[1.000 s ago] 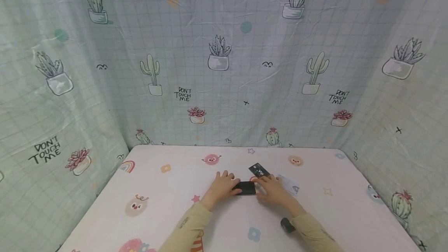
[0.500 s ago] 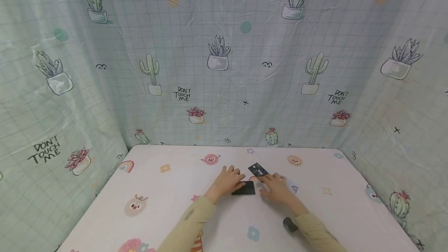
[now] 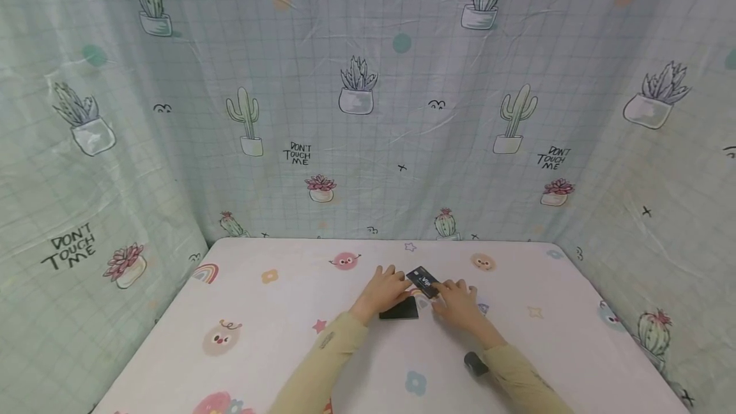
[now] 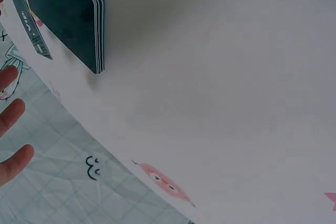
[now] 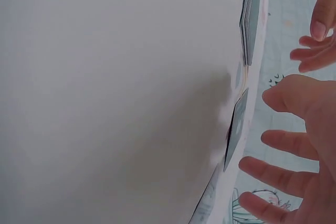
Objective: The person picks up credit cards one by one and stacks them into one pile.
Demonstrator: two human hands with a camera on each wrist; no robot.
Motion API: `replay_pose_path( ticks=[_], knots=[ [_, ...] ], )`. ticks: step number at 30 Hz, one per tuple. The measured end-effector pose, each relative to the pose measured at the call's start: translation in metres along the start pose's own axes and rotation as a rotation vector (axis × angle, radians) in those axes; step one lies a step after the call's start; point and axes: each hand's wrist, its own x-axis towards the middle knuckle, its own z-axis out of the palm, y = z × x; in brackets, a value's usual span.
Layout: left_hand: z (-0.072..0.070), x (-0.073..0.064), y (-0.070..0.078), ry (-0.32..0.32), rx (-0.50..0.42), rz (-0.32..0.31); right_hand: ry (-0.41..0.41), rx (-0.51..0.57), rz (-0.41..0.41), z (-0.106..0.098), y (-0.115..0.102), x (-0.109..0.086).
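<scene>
A stack of dark cards lies on the table, and several layered edges show at its side in the left wrist view. Just beyond it, to the right, is a black VIP card. My left hand is over the far side of the stack, its fingertips close to the VIP card. At that card's right end is my right hand, with fingers spread in the right wrist view; contact cannot be told. A pale card lies under the right hand, mostly hidden in the head view.
The white table carries printed cartoon figures. A small black object is beside the right sleeve. Cactus-printed curtains hang at the back and both sides of the table.
My left hand has moved forward and right, from the stack's left end towards the VIP card. My right hand has shifted right, away from the stack. The stack stays in place.
</scene>
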Motion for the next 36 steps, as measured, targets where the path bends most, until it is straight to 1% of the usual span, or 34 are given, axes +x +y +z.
replay_pose_path(
  ticks=[5,9,12,15,17,18,22,24,26,29,32,36],
  knots=[
    [0.000,0.010,0.001,-0.005,0.039,0.002,0.025,-0.028,0.027,0.001,-0.001,0.004],
    [0.000,0.017,-0.001,-0.004,0.092,0.005,0.021,-0.046,0.048,0.002,-0.001,0.008],
    [0.002,0.021,-0.001,-0.008,0.106,0.009,0.010,-0.055,0.058,0.004,0.000,0.011],
    [0.005,0.025,0.000,-0.020,0.098,0.013,-0.002,-0.070,0.061,0.008,0.001,0.014],
    [0.006,0.027,0.001,-0.040,0.092,0.008,0.002,-0.074,0.059,0.010,0.002,0.015],
    [0.007,0.028,0.002,-0.060,0.090,0.002,0.006,-0.073,0.057,0.010,0.002,0.016],
    [0.009,0.030,0.007,-0.163,0.088,-0.035,0.008,-0.069,0.057,0.011,0.002,0.018],
    [0.009,0.031,0.009,-0.203,0.086,-0.056,0.001,-0.073,0.055,0.012,0.002,0.020],
    [0.011,0.031,0.010,-0.230,0.079,-0.073,-0.011,-0.083,0.058,0.013,0.002,0.022],
    [0.013,0.031,0.012,-0.241,0.063,-0.097,-0.024,-0.098,0.061,0.015,0.002,0.024],
    [0.014,0.032,0.014,-0.271,0.047,-0.114,-0.032,-0.103,0.060,0.016,0.003,0.026],
    [0.013,0.031,0.016,-0.312,0.040,-0.121,-0.037,-0.100,0.048,0.016,0.003,0.027]
  ],
)
